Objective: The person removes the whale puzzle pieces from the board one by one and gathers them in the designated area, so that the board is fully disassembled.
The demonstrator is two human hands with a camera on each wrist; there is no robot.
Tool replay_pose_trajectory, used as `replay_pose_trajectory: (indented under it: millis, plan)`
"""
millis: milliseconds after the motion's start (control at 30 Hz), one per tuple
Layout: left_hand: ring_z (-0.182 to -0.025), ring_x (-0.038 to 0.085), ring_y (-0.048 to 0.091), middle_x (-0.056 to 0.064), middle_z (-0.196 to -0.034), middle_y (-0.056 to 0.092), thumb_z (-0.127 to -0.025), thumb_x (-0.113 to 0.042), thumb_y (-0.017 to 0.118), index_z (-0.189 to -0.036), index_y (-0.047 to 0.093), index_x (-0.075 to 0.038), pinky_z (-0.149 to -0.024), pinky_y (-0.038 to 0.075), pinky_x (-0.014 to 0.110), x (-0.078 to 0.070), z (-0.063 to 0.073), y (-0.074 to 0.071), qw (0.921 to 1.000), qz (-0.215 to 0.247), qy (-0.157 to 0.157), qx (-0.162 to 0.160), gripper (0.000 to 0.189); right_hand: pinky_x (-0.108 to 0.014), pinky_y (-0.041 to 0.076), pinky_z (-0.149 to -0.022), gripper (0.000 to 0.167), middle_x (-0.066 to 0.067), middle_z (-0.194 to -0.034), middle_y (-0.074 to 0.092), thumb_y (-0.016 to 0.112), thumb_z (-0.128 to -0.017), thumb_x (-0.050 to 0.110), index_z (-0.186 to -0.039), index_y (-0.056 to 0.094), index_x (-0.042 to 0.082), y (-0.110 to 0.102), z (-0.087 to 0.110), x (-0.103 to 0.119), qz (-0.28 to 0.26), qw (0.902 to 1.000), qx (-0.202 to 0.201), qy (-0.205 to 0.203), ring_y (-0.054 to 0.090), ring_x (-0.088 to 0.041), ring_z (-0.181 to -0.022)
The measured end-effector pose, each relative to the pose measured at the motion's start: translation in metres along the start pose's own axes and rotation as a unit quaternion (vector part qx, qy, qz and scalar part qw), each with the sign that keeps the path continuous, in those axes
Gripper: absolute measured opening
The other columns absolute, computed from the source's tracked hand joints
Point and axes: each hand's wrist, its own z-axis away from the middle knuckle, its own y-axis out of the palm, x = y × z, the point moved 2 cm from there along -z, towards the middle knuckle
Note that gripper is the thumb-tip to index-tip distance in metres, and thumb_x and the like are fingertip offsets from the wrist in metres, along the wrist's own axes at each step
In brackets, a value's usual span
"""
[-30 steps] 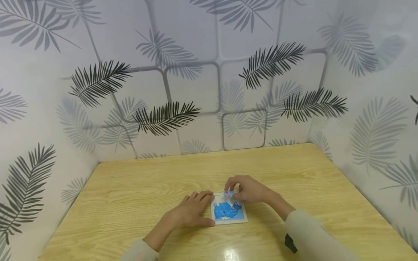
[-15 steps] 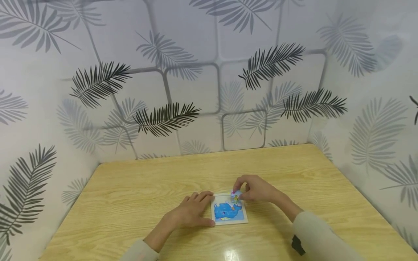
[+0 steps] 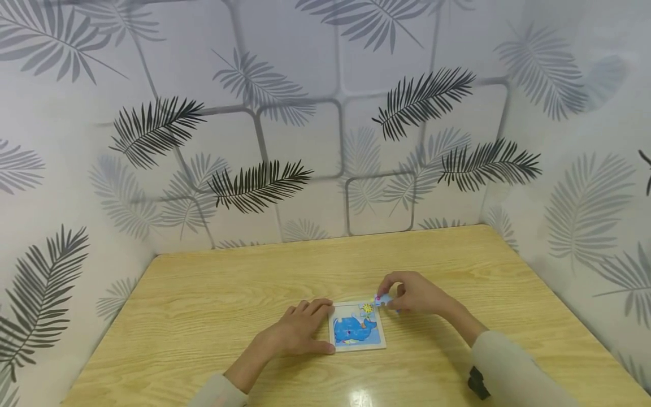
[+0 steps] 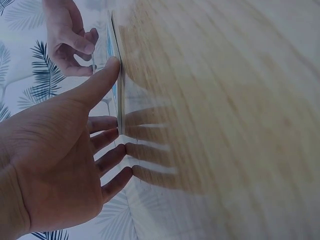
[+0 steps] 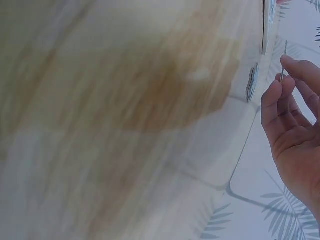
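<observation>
The right hand's (image 3: 414,292) thumb and fingertips are pinching a thin, flat, pale-blue puzzle piece (image 3: 382,300) beside the far right corner of a square, white-framed puzzle board (image 3: 360,348). Probably light and stiff, it is favouring an edge grip. The left hand (image 3: 295,330), fingers spread, is touching the board's left edge.

The counter (image 3: 218,297) shows wood grain under a glossy finish that glares at the head view's bottom centre, the wall covering (image 3: 302,141) above looks smooth and papery, the puzzle board (image 3: 347,310) and puzzle piece (image 3: 383,300) smooth and printed, and the sleeves (image 3: 513,367) along the lower edge matt cloth.
</observation>
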Motion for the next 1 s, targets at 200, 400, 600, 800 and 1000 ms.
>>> replay_pose_trajectory:
  millis: [200,400,600,800,1000]
  plan:
    - [-0.145,0.035,0.037,0.008,-0.165,0.034,-0.097,-0.052,0.069,-0.159,0.038,-0.006,-0.116,0.031,0.063,0.003,-0.002,0.003,1.0,-0.005,0.003,-0.002,0.083,-0.022,0.043,-0.051,0.021,-0.01,-0.104,0.067,0.076,-0.091,0.003,-0.111,0.072,0.007,-0.011,0.005,-0.005,0.014,0.9998,-0.006,0.009,0.046,-0.007,-0.055]
    - [-0.146,0.033,0.036,0.006,-0.165,0.033,-0.096,-0.054,0.07,-0.159,0.038,-0.008,-0.117,0.03,0.062,0.003,-0.002,0.003,1.0,-0.003,-0.007,0.003,0.085,-0.022,0.038,-0.05,0.022,-0.009,-0.097,0.067,0.075,-0.091,0.002,-0.112,0.072,0.008,-0.022,0.009,-0.014,0.024,0.9994,-0.018,0.015,0.042,-0.007,-0.053]
    - [-0.147,0.032,0.035,0.004,-0.166,0.032,-0.096,-0.054,0.07,-0.159,0.038,-0.009,-0.118,0.03,0.06,0.003,-0.003,0.002,0.9999,-0.003,-0.015,0.005,0.085,-0.022,0.039,-0.049,0.022,-0.012,-0.096,0.067,0.076,-0.09,0.001,-0.111,0.072,0.007,-0.029,0.016,-0.02,0.031,0.9988,-0.031,0.024,0.045,-0.009,-0.052]
    - [-0.147,0.032,0.035,0.005,-0.166,0.033,-0.095,-0.054,0.071,-0.159,0.038,-0.008,-0.118,0.03,0.061,0.003,-0.003,0.002,0.9999,0.0,-0.014,0.005,0.085,-0.023,0.039,-0.047,0.023,-0.013,-0.108,0.069,0.077,-0.088,0.0,-0.11,0.072,0.006,-0.034,0.021,-0.024,0.036,0.9985,-0.041,0.011,0.048,-0.008,-0.051]
    - [-0.146,0.034,0.036,0.007,-0.165,0.033,-0.095,-0.052,0.071,-0.159,0.038,-0.007,-0.117,0.03,0.062,0.001,-0.002,0.001,0.9999,0.005,-0.008,0.005,0.085,-0.023,0.04,-0.046,0.024,-0.013,-0.106,0.068,0.077,-0.087,-0.002,-0.109,0.072,0.006,-0.034,0.023,-0.033,0.028,0.9988,-0.038,0.017,0.048,-0.008,-0.05]
